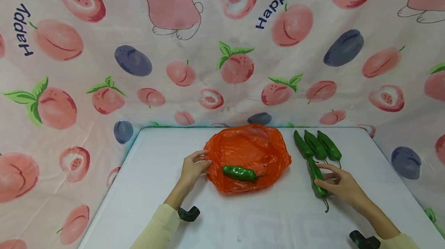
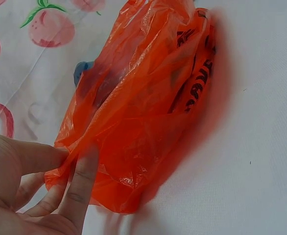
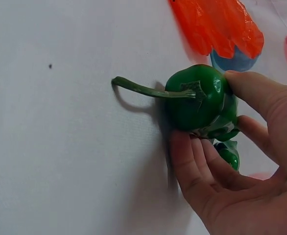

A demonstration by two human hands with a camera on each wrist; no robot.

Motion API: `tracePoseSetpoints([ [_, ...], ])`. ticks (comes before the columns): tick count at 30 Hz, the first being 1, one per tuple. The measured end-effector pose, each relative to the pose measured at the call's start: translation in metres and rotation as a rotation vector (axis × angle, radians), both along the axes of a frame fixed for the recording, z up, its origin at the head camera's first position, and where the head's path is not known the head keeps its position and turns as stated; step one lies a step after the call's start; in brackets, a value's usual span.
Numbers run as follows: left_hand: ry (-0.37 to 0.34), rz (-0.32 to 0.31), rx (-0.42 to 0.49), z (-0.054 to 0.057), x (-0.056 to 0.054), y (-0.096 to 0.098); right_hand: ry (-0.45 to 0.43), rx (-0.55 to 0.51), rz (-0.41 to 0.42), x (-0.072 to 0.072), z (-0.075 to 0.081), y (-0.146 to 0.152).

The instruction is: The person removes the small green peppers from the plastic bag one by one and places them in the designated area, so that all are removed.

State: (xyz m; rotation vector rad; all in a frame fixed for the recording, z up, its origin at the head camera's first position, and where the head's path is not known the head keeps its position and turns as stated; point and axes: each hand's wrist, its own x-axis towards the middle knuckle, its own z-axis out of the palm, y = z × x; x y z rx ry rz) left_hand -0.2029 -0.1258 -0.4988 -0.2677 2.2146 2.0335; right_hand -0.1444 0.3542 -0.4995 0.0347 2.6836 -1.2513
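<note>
An orange plastic bag [image 1: 257,144] lies opened out on the white table, with a green pepper [image 1: 239,173] showing inside it. At its left side my left hand [image 1: 193,168] pinches the rim between thumb and fingers, which the left wrist view shows close up on the bag [image 2: 129,132]. To the right, my right hand [image 1: 342,185] grips a long green pepper [image 1: 317,179] between thumb and fingers. In the right wrist view this pepper [image 3: 197,98] points its curved stem toward the left. Its far tip meets the row of other peppers.
Three more green peppers [image 1: 317,145] lie side by side at the table's back right. Behind the white table [image 1: 160,140] hangs a cloth [image 1: 208,48] printed with peaches. A black wrist device [image 1: 189,214] sits by the left sleeve, another [image 1: 364,240] by the right.
</note>
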Motion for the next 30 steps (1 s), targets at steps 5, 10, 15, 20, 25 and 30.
tracePoseSetpoints([
  [5,0.006,-0.005,0.009,-0.0009,-0.0003,0.0,-0.019,0.003,0.008,-0.0031,-0.0011,0.0007],
  [10,0.007,-0.004,0.014,-0.0008,-0.0002,0.0004,-0.042,0.027,0.005,-0.005,0.0013,0.0004],
  [15,0.008,-0.003,0.01,-0.0008,-0.0001,0.0002,-0.065,0.04,0.0,-0.0059,0.0041,-0.0002],
  [20,0.007,-0.006,0.011,-0.0013,0.0,-0.0002,-0.083,0.041,-0.005,-0.0064,0.005,-0.001],
  [25,0.009,-0.006,0.011,-0.0018,0.0,-0.0008,-0.079,0.041,0.0,-0.0071,0.0051,-0.0012],
  [30,0.017,-0.008,0.016,-0.0029,-0.0001,-0.0014,-0.075,0.046,-0.002,-0.0068,0.004,-0.0013],
])
